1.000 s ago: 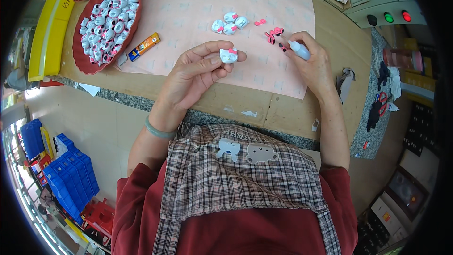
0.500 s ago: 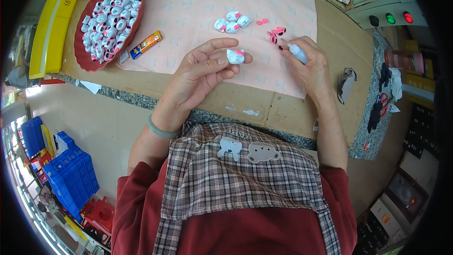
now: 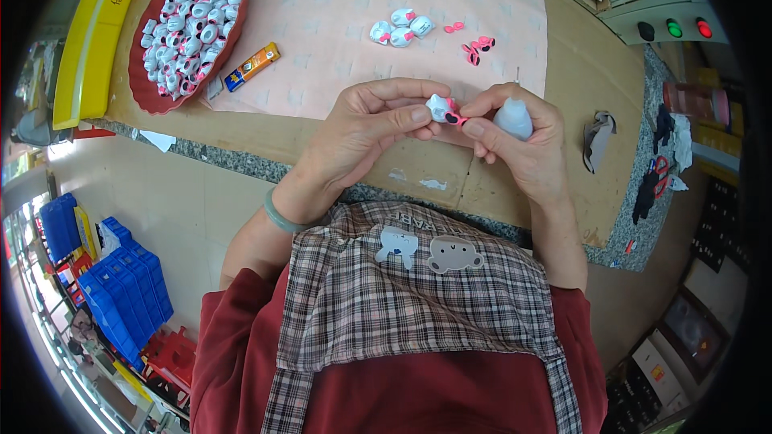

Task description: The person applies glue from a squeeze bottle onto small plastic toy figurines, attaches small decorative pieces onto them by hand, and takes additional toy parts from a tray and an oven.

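My left hand (image 3: 354, 133) pinches a small white cat-head figure (image 3: 435, 105) with a pink bow between thumb and fingers. Against the figure's front, my right hand (image 3: 535, 157) holds tiny pink sunglasses (image 3: 454, 119) with dark lenses by thumb and forefinger. A pale squeeze bottle (image 3: 514, 119) with a thin needle tip is tucked in the same hand, tip pointing away from me. Beyond my hands lie several more white cat heads (image 3: 401, 37) in a cluster. To their right are loose pink sunglasses (image 3: 482, 44) and a small pink piece (image 3: 454, 27).
A red scalloped bowl (image 3: 137, 72) full of white-and-pink heads stands at the left, beside a yellow strip (image 3: 84, 56). Near it lies an orange-and-blue packet (image 3: 252, 67). A crumpled grey-brown scrap (image 3: 598, 141) rests at the right, below a machine panel with lights (image 3: 674, 28).
My right hand has picked up pink sunglasses from the loose ones and brought them left to the cat head. The bottle now sits deeper in that palm, needle tip away from me.
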The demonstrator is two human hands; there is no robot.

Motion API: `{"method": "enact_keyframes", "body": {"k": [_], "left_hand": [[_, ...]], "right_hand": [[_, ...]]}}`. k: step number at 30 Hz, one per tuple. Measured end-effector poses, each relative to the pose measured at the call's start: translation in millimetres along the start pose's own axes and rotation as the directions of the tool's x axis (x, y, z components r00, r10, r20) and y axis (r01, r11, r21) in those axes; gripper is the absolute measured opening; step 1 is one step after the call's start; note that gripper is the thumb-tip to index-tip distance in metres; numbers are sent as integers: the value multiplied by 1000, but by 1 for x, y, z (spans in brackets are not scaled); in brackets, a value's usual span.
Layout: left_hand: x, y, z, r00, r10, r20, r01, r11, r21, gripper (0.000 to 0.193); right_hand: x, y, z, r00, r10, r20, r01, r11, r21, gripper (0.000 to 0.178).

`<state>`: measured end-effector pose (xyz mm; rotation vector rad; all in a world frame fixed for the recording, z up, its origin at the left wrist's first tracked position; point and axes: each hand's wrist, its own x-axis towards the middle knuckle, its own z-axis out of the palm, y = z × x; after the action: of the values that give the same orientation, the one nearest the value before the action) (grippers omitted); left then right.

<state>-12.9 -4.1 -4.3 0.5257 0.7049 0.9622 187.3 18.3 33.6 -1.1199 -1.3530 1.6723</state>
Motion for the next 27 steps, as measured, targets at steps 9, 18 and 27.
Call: {"method": "enact_keyframes", "body": {"k": [9,18,27], "left_hand": [[1,4,3,997,72,2,-71,980,184,28],[0,8,7,995,100,-12,-89,932,350,27],[-4,10,15,973,225,-58,-149,796,587,25]], "right_hand": [[3,1,0,999,26,34,-25,999,-33,12],[7,3,0,994,99,49,-97,995,-35,12],[7,4,13,996,44,-78,-59,976,-208,12]]}}
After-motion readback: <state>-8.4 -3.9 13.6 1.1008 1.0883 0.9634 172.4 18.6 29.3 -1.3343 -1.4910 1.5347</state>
